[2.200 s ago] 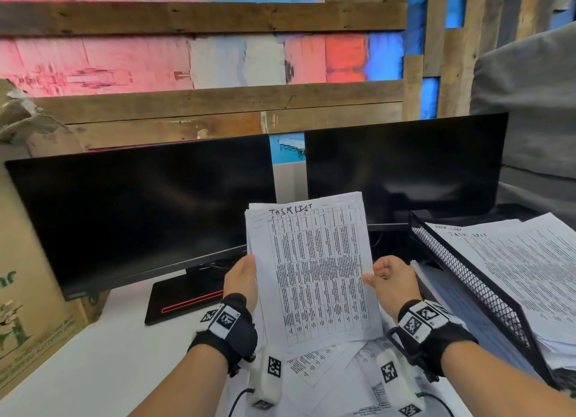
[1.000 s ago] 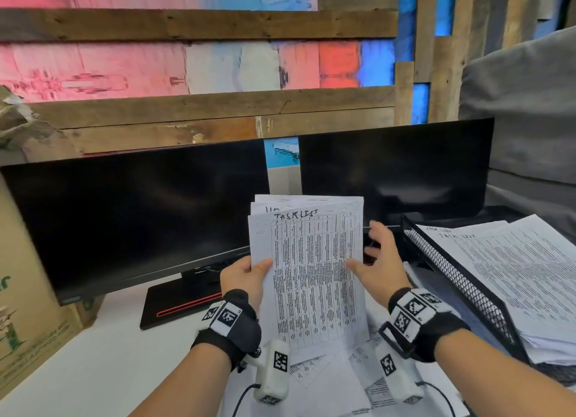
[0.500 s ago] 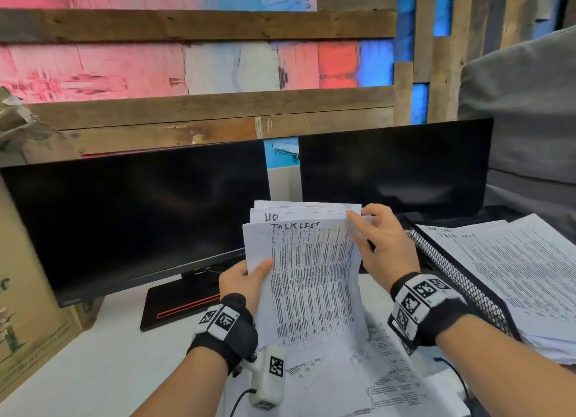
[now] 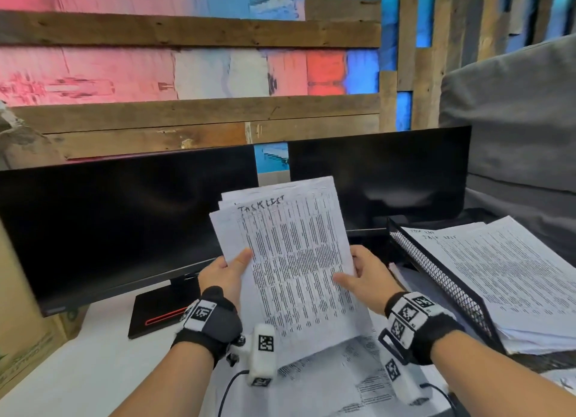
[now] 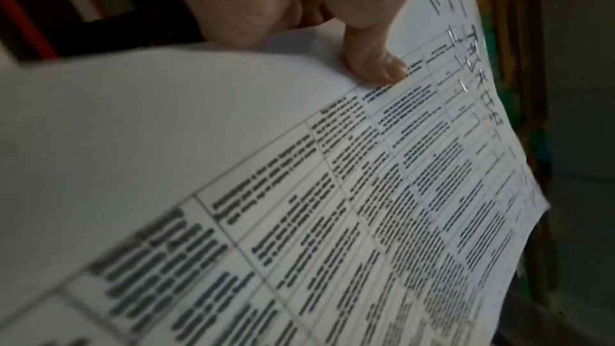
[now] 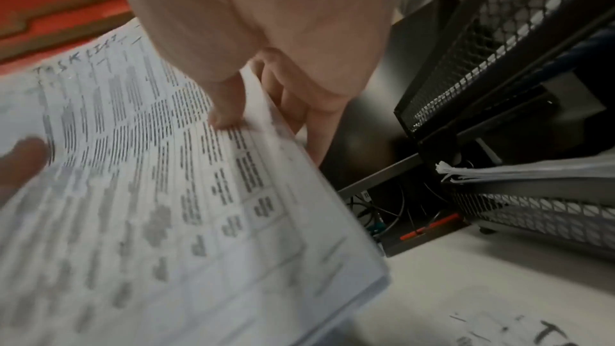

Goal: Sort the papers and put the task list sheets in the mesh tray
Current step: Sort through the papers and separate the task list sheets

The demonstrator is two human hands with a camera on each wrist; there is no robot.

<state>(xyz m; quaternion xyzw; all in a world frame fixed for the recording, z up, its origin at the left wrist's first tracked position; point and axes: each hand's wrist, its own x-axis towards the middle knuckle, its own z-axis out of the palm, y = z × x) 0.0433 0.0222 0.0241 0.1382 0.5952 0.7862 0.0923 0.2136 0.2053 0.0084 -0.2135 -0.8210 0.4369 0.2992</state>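
Note:
I hold a thin stack of printed sheets upright in front of the monitors; the front task list sheet [image 4: 293, 260] has "TASK LIST" handwritten at its top. My left hand [image 4: 232, 268] pinches the stack's left edge, thumb [image 5: 376, 62] on the front. My right hand [image 4: 358, 273] pinches the right edge, thumb [image 6: 226, 104] on the print and fingers behind. The black mesh tray [image 4: 442, 279] stands to the right, slanted, with a thick pile of task list sheets [image 4: 505, 270] on it. The same tray [image 6: 499, 44] shows in the right wrist view.
Two dark monitors [image 4: 118, 226] stand behind the papers. More printed sheets [image 4: 336, 382] lie on the white desk under my wrists. A cardboard box [image 4: 18, 338] stands at the left edge. A grey chair back [image 4: 517, 120] rises behind the tray.
My right hand has come down from the stack's top right corner to its right edge and pinches it there. The stack now tilts slightly left. The left hand keeps its hold.

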